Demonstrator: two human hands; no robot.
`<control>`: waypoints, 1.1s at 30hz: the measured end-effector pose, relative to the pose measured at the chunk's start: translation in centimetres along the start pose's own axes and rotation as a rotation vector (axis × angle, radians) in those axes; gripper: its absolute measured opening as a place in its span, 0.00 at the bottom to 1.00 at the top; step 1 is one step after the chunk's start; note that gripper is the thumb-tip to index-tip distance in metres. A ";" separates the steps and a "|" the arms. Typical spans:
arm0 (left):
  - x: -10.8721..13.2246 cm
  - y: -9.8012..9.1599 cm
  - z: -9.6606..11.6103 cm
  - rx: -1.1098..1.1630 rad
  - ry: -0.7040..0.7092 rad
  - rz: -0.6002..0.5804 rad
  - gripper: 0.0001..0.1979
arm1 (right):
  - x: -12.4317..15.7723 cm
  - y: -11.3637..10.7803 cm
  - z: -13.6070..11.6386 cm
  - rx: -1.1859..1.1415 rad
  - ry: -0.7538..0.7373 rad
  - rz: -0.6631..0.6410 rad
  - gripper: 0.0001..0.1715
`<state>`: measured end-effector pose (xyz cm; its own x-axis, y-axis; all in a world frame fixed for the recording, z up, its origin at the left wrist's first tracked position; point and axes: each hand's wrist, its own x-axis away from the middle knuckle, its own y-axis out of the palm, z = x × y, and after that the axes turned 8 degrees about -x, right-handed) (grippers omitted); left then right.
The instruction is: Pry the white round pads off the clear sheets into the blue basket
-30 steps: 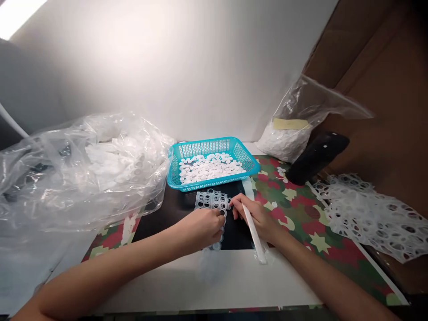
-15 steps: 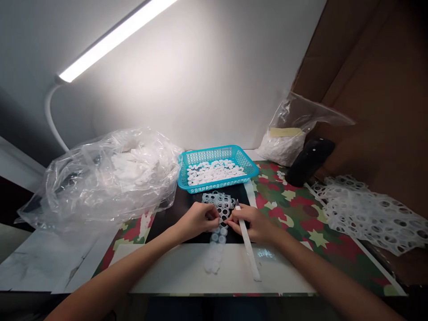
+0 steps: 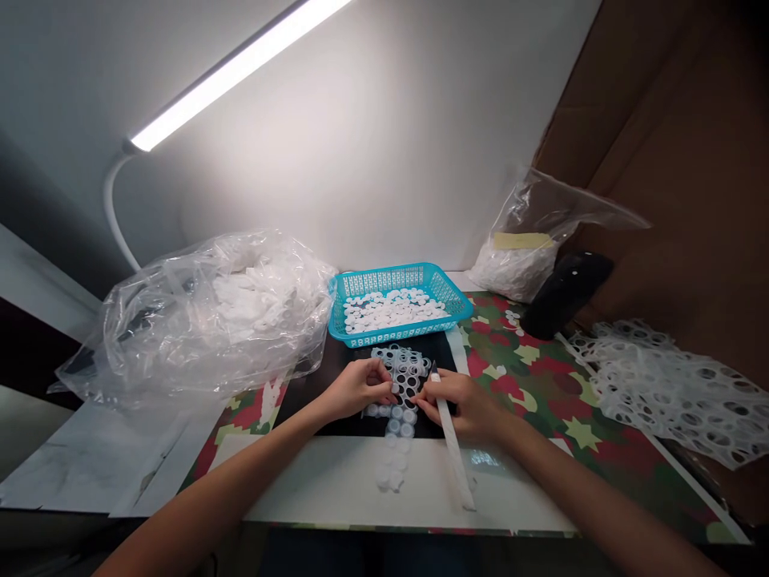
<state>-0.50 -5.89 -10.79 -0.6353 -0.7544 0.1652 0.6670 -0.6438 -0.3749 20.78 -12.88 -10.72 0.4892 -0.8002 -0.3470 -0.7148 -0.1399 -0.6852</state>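
A translucent strip full of round holes (image 3: 401,362) lies on a black mat (image 3: 306,397), between my hands. Thumb and fingers of my left hand (image 3: 360,388) are pinched at the strip's left edge; what sits between the fingertips is too small to make out. My right hand (image 3: 460,405) grips a long white stick with a dark pointed tip (image 3: 453,457), tip pointing away from me. Its fingertips come close to the strip's right side. Translucent round discs (image 3: 393,461), joined in a tail, run from the strip toward me across a white board (image 3: 324,481).
Behind the mat stands a turquoise basket (image 3: 400,332) holding many small white discs. A large clear bag (image 3: 198,320) lies left. At right are a bag of white pieces (image 3: 510,268), a black object (image 3: 565,296) and a pile of holed sheets (image 3: 678,385). A lamp (image 3: 240,72) shines above.
The whole view has shifted, so things appear slightly further right. The fingertips of my two hands are a little further apart. My right hand keeps its hold on the white stick.
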 end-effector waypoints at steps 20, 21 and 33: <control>1.5 2.1 1.9 0.308 -0.001 0.071 0.12 | 0.1 0.7 0.2 -0.141 -0.057 0.204 0.15; 1.5 2.0 2.0 0.309 -0.008 0.065 0.12 | 0.1 0.6 0.1 -0.141 -0.047 0.207 0.14; 1.6 1.5 2.5 0.241 0.043 0.072 0.11 | 0.0 0.1 -0.2 -0.162 -0.038 0.237 0.08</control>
<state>0.45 -8.38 -8.85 -0.5950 -0.7969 0.1047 0.7818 -0.6040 -0.1549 20.61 -13.03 -10.64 0.3151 -0.7995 -0.5114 -0.8805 -0.0452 -0.4719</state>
